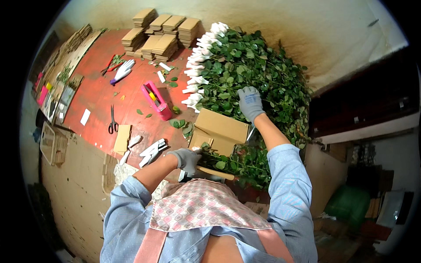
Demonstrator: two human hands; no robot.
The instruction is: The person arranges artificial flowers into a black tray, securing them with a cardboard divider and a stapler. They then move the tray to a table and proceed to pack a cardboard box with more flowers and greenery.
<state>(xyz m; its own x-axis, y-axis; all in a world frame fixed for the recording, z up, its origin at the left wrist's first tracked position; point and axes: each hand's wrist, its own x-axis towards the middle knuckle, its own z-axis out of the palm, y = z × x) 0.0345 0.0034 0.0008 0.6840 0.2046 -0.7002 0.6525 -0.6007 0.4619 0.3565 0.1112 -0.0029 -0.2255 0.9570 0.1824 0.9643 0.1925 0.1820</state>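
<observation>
My left hand [187, 160], in a grey glove, is closed at the left end of a folded cardboard sheet [221, 127], gripping near its raised front edge; some fingertips are hidden. Leafy stems [239, 161] lie within that sheet, right beside this hand. Farther off, my right hand [251, 101], also gloved in grey, rests on a large heap of leafy cut flower stems [263, 68]. Its fingers curl down into the leaves, and what they hold is hidden. White-wrapped flower heads [197, 70] line the heap's left side.
A pink tape dispenser [157, 101], black scissors [113, 120], a white stapler [153, 152] and a white glove [123, 71] lie on the red table [96, 70]. Red-handled pruners [112, 65] and stacks of cardboard [164, 44] are toward the back. A plastic crate [53, 143] stands left.
</observation>
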